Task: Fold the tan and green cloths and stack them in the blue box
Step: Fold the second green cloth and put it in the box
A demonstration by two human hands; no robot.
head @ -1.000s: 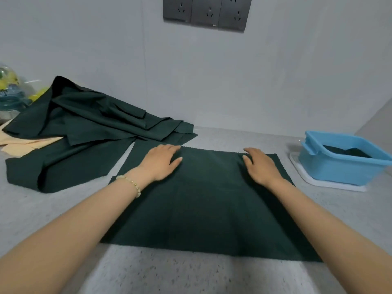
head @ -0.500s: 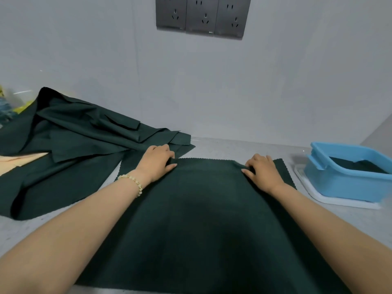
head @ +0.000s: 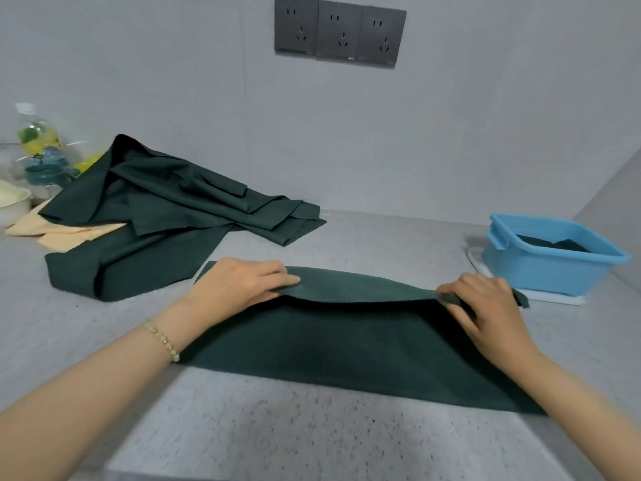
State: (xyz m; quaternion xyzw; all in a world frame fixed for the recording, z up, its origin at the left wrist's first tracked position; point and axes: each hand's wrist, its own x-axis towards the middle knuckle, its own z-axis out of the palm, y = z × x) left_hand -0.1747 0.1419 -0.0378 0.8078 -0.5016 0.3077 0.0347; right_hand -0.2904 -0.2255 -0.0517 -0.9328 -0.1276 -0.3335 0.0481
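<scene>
The green cloth (head: 347, 345) lies on the counter (head: 312, 428) left of the blue box (head: 541, 269), its far edge raised. The left hand (head: 239, 284) and right hand (head: 485, 307) pinch that edge, fingers curled on the fabric. The box holds dark cloth. Far left of the box, a green heap (head: 156, 220) overlaps tan cloth (head: 62, 232), beside a bottle (head: 36, 137).

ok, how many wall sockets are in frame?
3, in one row on the wall above the counter: left socket, middle socket, right socket. Nothing covers them.
</scene>
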